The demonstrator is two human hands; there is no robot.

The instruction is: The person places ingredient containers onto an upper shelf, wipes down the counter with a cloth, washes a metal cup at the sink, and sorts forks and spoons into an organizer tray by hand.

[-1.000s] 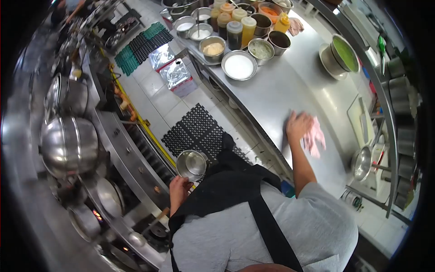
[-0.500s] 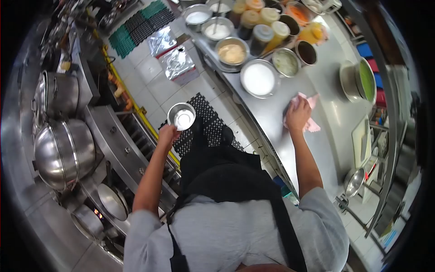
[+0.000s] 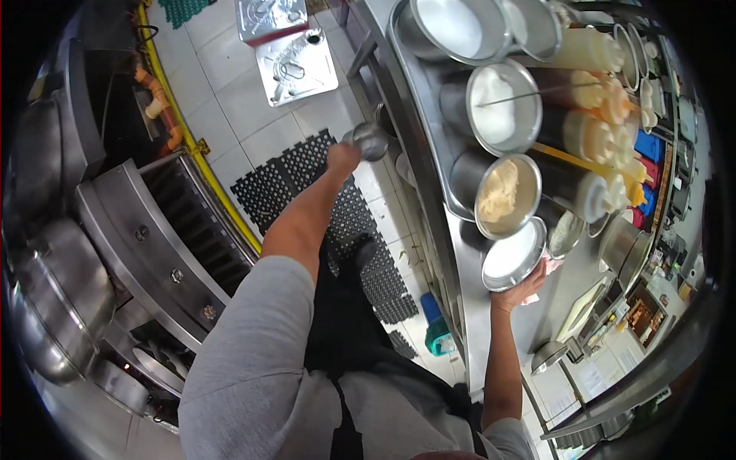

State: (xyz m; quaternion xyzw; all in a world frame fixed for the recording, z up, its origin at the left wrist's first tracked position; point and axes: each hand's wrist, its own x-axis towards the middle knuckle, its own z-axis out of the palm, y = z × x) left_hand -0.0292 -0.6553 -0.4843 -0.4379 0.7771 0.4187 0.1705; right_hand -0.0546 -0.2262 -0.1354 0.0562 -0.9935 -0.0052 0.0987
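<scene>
My left hand (image 3: 344,159) grips a small metal pot (image 3: 370,142), blurred by motion, over the floor beside the counter. At the counter's near edge my right hand (image 3: 521,290) is closed at the rim of a metal bowl of white contents (image 3: 512,257). A pink cloth (image 3: 550,266) shows partly behind that hand; whether the fingers hold it, the bowl or both is hard to tell. Beyond the bowl stand a container of beige paste (image 3: 498,198) and a container of white powder (image 3: 498,111) with a thin handle in it.
Squeeze bottles (image 3: 590,138) crowd the steel counter (image 3: 477,322). A stove front (image 3: 142,245) with a yellow pipe (image 3: 211,172) runs along the left. Black mats (image 3: 383,284) and foil-topped boxes (image 3: 295,69) lie on the tiled floor. A large metal pot (image 3: 61,291) is at far left.
My left hand has swung the small pot across toward the counter. My right hand has moved from the cloth on the open counter to the white bowl's rim. The view has turned and come closer.
</scene>
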